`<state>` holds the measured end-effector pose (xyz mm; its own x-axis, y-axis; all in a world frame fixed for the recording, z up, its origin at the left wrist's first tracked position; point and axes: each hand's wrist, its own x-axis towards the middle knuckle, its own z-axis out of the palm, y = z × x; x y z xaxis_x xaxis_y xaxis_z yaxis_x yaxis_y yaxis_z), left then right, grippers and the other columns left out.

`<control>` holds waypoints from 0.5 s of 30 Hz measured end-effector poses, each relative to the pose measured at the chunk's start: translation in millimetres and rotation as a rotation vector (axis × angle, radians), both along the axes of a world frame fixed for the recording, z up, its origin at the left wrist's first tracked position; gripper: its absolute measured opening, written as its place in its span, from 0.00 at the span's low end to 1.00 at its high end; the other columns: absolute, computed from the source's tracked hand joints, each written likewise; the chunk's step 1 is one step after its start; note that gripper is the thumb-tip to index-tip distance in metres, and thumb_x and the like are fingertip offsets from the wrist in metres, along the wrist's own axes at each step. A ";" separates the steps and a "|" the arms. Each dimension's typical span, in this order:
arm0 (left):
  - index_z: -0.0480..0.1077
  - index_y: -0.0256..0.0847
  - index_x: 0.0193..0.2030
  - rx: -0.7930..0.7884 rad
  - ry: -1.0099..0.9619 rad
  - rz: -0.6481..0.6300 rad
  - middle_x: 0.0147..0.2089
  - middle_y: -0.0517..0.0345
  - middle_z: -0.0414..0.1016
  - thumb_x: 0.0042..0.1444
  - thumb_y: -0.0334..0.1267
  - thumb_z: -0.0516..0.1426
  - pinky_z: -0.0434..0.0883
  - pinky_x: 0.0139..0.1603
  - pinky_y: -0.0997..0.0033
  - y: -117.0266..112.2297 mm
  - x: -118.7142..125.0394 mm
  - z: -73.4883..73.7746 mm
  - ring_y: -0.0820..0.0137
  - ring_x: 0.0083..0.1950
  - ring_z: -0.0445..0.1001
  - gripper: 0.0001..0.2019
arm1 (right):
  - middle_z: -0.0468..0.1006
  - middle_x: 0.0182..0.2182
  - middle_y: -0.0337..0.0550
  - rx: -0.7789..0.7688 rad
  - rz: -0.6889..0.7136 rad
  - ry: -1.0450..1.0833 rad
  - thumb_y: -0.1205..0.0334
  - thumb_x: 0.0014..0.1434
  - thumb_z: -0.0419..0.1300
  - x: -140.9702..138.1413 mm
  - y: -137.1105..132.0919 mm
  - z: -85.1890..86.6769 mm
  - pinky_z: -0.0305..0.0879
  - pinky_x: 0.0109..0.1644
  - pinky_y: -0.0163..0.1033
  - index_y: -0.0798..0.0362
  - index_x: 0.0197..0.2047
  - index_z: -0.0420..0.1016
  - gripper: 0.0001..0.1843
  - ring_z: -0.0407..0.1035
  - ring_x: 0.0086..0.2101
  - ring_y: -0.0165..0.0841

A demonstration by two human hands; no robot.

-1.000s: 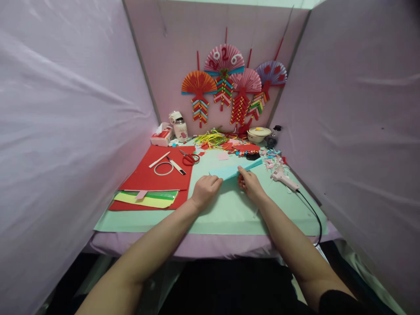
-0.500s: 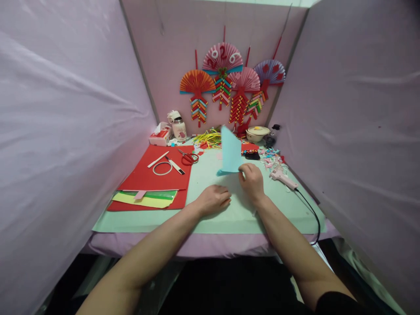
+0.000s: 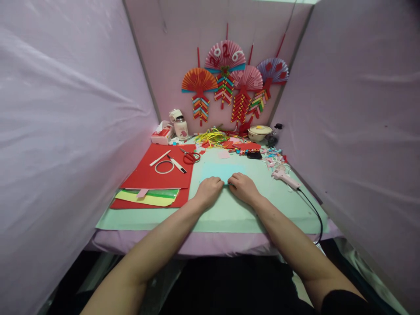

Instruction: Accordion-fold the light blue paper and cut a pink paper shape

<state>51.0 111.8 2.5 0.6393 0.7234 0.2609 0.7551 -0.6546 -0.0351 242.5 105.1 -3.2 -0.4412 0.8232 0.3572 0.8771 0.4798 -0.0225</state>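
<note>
A light blue paper sheet [image 3: 223, 169] lies flat on the pale green mat [image 3: 229, 214], in the middle of the table. My left hand [image 3: 208, 190] rests at the sheet's near edge with its fingers curled down onto the paper. My right hand [image 3: 242, 186] sits beside it on the same edge, with bent fingers pressing the paper. The two hands almost touch each other.
Red card sheets [image 3: 157, 175] with tape ring [image 3: 164, 167], scissors [image 3: 190, 156] and yellow-green papers [image 3: 147, 197] lie left. A glue gun [image 3: 284, 176] with a black cord lies right. Paper scraps, a bowl [image 3: 259, 132] and a jar stand at the back. Paper fans hang on the wall.
The blue sheet, held upright by my right hand half a second ago, now lies flat on the mat. Both hands have come together at its near edge.
</note>
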 end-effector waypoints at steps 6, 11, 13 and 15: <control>0.73 0.40 0.44 -0.018 0.019 0.031 0.41 0.51 0.72 0.65 0.33 0.51 0.66 0.42 0.65 -1.5 3.8 -1.2 0.63 0.44 0.69 0.09 | 0.75 0.38 0.44 -0.029 0.023 0.006 0.64 0.60 0.58 -6.1 -4.1 2.2 0.54 0.42 0.38 0.51 0.41 0.74 0.06 0.65 0.40 0.36; 0.74 0.40 0.39 -0.022 -0.044 0.025 0.41 0.51 0.72 0.65 0.36 0.51 0.65 0.41 0.66 3.2 2.6 -5.4 0.63 0.45 0.68 0.11 | 0.75 0.35 0.43 -0.087 0.012 0.013 0.63 0.65 0.55 -9.9 -5.1 3.2 0.55 0.40 0.37 0.51 0.37 0.75 0.08 0.66 0.39 0.34; 0.74 0.39 0.39 -0.015 -0.049 0.033 0.41 0.51 0.71 0.64 0.35 0.51 0.65 0.41 0.65 5.4 0.6 -6.1 0.62 0.44 0.68 0.10 | 0.75 0.36 0.43 -0.103 0.006 0.042 0.63 0.65 0.55 -9.1 -5.5 4.0 0.55 0.40 0.36 0.52 0.37 0.75 0.08 0.66 0.40 0.34; 0.74 0.39 0.39 -0.019 -0.049 0.039 0.40 0.51 0.72 0.64 0.33 0.51 0.64 0.42 0.65 7.1 -2.1 -5.5 0.62 0.44 0.69 0.09 | 0.75 0.36 0.43 -0.124 0.000 0.071 0.64 0.65 0.55 -6.8 -5.4 5.0 0.56 0.41 0.36 0.52 0.37 0.76 0.08 0.67 0.40 0.34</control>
